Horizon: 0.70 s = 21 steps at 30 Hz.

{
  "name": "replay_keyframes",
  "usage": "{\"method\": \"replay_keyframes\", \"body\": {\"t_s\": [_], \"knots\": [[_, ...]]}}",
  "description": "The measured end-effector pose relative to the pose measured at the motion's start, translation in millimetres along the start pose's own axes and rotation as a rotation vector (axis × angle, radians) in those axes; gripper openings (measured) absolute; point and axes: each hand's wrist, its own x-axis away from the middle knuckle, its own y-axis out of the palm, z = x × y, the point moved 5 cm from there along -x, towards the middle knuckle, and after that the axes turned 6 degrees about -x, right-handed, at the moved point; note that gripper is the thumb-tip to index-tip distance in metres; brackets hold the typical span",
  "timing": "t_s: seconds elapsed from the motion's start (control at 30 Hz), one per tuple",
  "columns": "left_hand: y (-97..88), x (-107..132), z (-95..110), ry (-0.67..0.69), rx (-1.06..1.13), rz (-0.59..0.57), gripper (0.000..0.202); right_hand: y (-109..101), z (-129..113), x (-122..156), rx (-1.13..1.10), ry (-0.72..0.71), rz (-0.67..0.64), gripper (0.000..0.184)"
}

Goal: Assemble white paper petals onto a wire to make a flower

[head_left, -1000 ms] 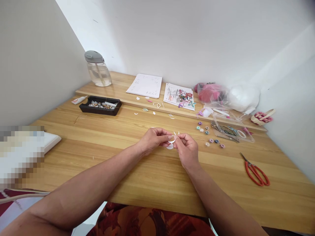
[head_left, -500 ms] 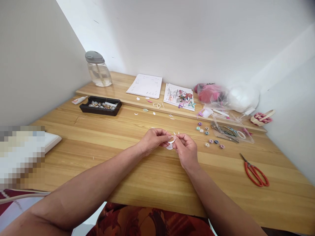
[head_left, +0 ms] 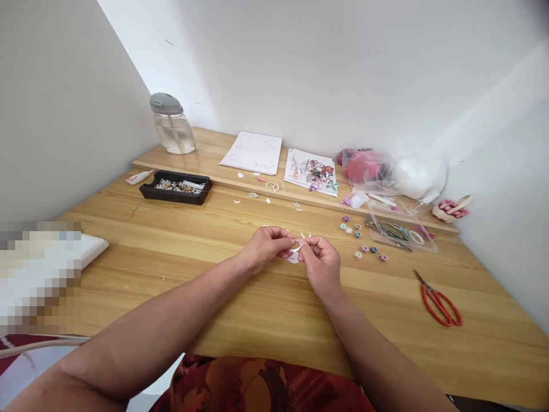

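Observation:
Near the middle of the table, my left hand (head_left: 271,247) and my right hand (head_left: 321,260) meet with fingertips almost touching. Between them they pinch a small white curved strip (head_left: 295,248), thin and paper-like. Thumb and forefinger of each hand are closed on its ends, which the fingers partly hide. Just below the strip lies a white rounded paper piece (head_left: 293,258) on the wood. Small white pointed slips (head_left: 305,235) show behind my fingers.
Orange-handled scissors (head_left: 441,300) lie at the right. Several thread bobbins (head_left: 357,234) sit before a clear tool box (head_left: 403,229). A black tray of beads (head_left: 175,187) stands at the left, near a water bottle (head_left: 172,126). Paper sheets (head_left: 253,153) rest on the raised back ledge (head_left: 206,171).
My right hand has shifted slightly left, nearer my left hand. The white strip stays pinched between them. The whole view has moved a little.

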Motion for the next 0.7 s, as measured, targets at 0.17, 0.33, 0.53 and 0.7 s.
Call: {"method": "replay_keyframes", "body": {"t_s": [0.17, 0.33, 0.53, 0.7], "knots": [[-0.2, -0.5, -1.1, -0.017, 0.024, -0.019, 0.028, -1.4, 2.9, -0.8, -0.021, -0.005, -0.005, 0.02], [0.3, -0.5, 0.2, 0.038, -0.026, -0.034, 0.037, -1.4, 6.3, -0.3, -0.031, -0.005, -0.019, 0.021], [0.3, -0.9, -0.4, 0.028, -0.033, -0.018, 0.035, -2.3, 8.8, -0.7, -0.036, 0.004, -0.015, 0.02], [-0.5, -0.4, -0.8, 0.003, -0.014, 0.016, 0.034, -0.8, 8.1, -1.3, -0.059, 0.032, -0.003, 0.022]]}}
